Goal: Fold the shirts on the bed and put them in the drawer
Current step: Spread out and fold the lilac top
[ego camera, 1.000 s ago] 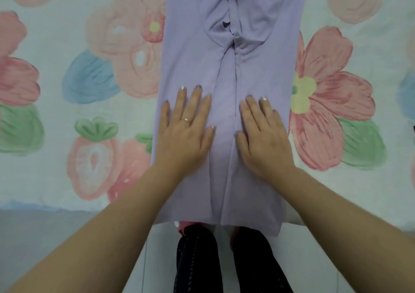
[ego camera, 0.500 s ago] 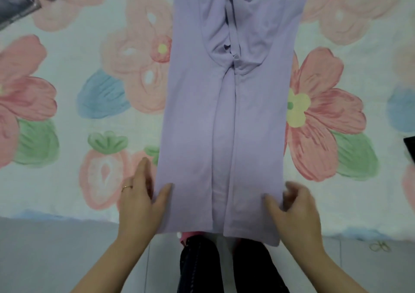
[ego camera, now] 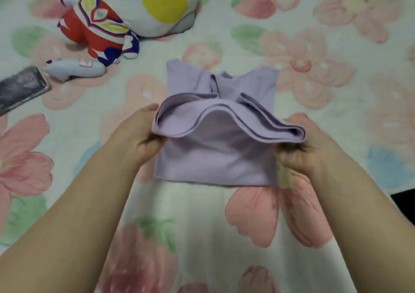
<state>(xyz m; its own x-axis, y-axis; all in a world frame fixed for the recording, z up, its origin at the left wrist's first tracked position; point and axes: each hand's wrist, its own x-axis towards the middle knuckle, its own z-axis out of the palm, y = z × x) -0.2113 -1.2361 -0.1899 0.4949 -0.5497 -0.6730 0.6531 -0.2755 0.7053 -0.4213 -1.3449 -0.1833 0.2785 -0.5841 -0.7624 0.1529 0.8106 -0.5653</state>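
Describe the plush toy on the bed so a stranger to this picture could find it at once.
Start with the flowered bedspread and look to its upper left, where a pale cushion with a yellow spot lies. Just left of that cushion is the plush toy. It alone is red, white and navy; the object below it is plain grey-blue.
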